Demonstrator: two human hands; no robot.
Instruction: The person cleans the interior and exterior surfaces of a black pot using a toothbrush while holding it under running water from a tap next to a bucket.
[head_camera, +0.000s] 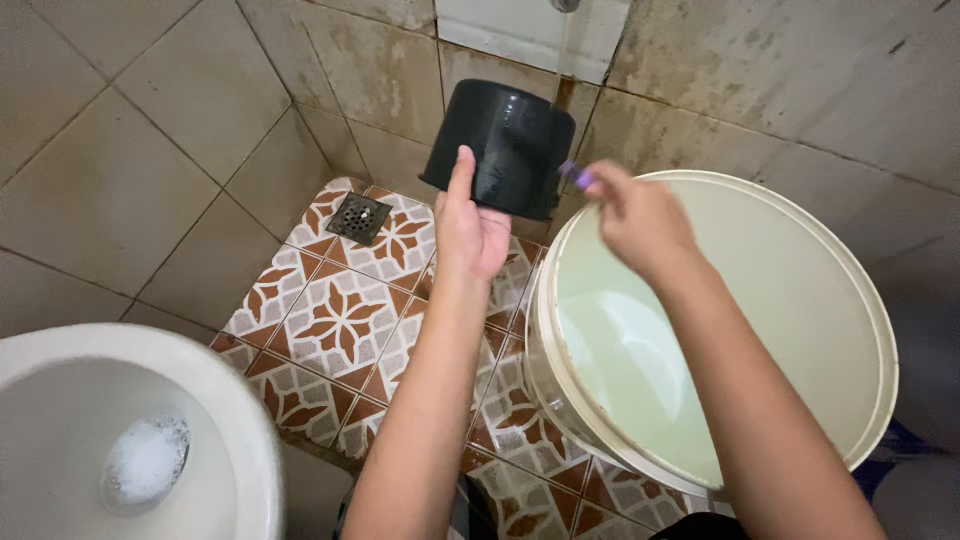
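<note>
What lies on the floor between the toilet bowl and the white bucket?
In the head view, only patterned floor tiles lie between the toilet bowl and the white bucket; the person's left forearm crosses above that stretch.

Two bare forearms reaching forward and up from the lower edge of the view, roughly parallel, the left rising nearly straight, the right slanting in from the lower right. Left hand (470, 232) raised with its back toward the camera, thumb extended straight upward, other fingers curled away out of sight in a grip. Right hand (640, 218) slightly blurred, wrist bent, back of the hand up, fingers bunched and pinched together toward the left. Hands near each other, at similar height, not touching.
</note>
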